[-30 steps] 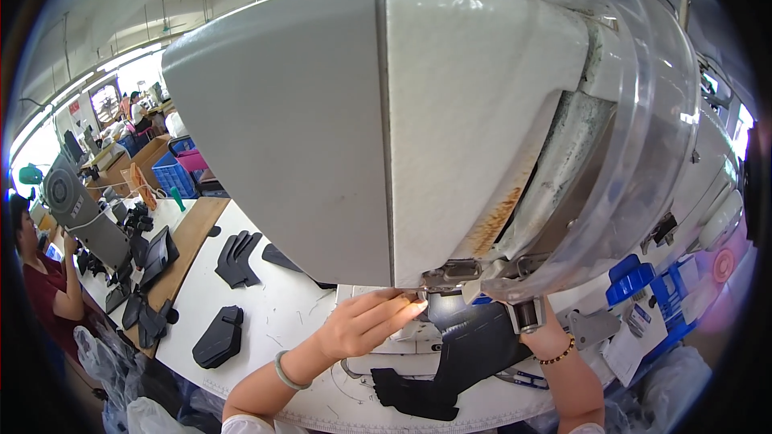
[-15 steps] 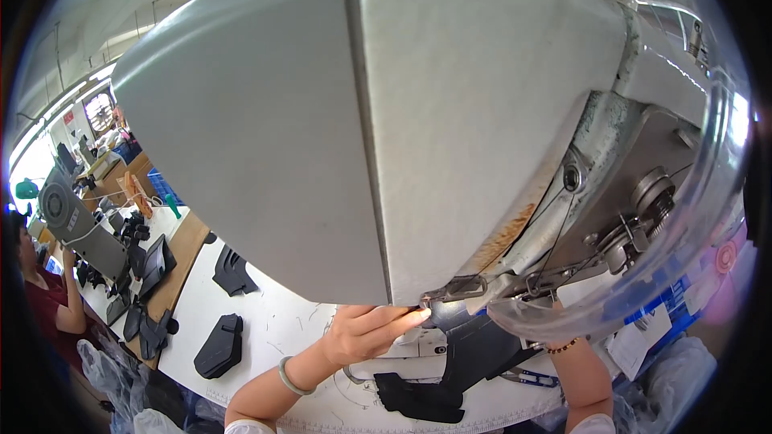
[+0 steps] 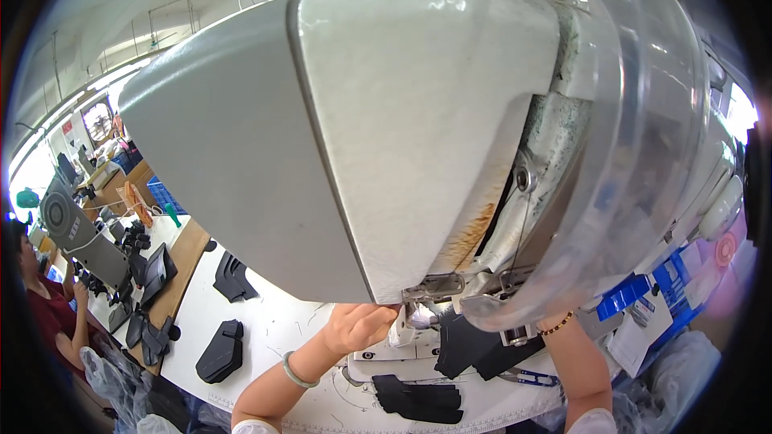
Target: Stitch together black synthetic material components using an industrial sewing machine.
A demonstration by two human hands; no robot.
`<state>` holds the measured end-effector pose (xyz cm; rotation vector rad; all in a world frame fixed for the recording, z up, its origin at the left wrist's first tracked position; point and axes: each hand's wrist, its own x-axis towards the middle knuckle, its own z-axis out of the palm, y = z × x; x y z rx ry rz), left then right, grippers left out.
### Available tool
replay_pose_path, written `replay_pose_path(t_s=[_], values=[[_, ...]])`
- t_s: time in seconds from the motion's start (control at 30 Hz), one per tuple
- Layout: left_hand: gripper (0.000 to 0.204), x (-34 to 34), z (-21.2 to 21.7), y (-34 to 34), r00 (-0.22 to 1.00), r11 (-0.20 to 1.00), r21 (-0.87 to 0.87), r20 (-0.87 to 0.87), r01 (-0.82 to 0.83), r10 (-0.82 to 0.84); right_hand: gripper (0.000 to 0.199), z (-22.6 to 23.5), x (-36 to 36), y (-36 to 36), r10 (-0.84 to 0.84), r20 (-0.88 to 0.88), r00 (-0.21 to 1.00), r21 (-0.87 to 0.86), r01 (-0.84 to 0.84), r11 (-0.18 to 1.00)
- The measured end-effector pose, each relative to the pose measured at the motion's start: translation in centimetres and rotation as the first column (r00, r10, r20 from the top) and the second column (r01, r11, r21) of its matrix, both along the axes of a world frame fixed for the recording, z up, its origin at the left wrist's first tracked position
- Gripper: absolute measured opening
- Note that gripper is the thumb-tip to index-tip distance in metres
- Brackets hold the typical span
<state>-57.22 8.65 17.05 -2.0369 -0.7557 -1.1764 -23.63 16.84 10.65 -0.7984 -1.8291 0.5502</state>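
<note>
The head of a white and grey sewing machine (image 3: 386, 137) fills most of the view. My left hand (image 3: 360, 328), with a pale bangle on its wrist, is closed at the machine's lower edge beside the needle area. Its fingertips are partly hidden, so I cannot make out what they pinch. My right hand (image 3: 553, 320), a beaded bracelet at its wrist, reaches behind the clear plastic guard (image 3: 595, 217); its fingers are hidden. Black cut pieces (image 3: 465, 347) lie by the machine's base, between my hands. Another flat black piece (image 3: 418, 399) is nearer to me.
Blue-handled snips (image 3: 531, 378) lie near my right forearm. At left on the white table are a black stack (image 3: 220, 351) and more black pieces (image 3: 234, 277). Farther left, a person in a dark red shirt (image 3: 58, 313) sits at another machine (image 3: 80, 229). Plastic bags (image 3: 679, 378) bulge at right.
The view has shifted, so the machine head appears smaller and the guard more to the left. My left hand has drawn slightly left, its fingers more curled. My right hand has slipped further out of sight.
</note>
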Motion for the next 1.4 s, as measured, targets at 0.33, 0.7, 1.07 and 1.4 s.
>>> replay_pose_path(t_s=[0.33, 0.7, 1.07, 1.4], values=[[0.033, 1.5, 2.6, -0.6, 0.988, 0.994, -0.057, 0.13, 0.091, -0.083, 0.016, 3.2, -4.0, 2.0, -0.134, 0.016, 0.991, 0.091, 0.132, 0.987], [0.026, 4.1, 2.3, -2.5, 0.841, 0.911, -0.345, 0.541, 0.225, -0.002, 0.021, 8.1, -6.1, 0.4, 0.117, -0.304, 0.945, -0.321, -0.217, 0.922], [0.025, -14.3, 1.0, -14.0, 0.382, 0.268, -0.827, 0.071, -0.494, 0.922, 0.041, 12.7, -3.5, -10.6, -0.272, -0.636, 0.722, -0.631, -0.284, 0.721], [0.035, -17.9, -3.0, -16.0, 0.275, 0.134, -0.937, 0.043, -0.321, 0.96, 0.062, 7.5, -3.3, -11.2, -0.107, -0.676, 0.729, -0.592, -0.451, 0.668]])
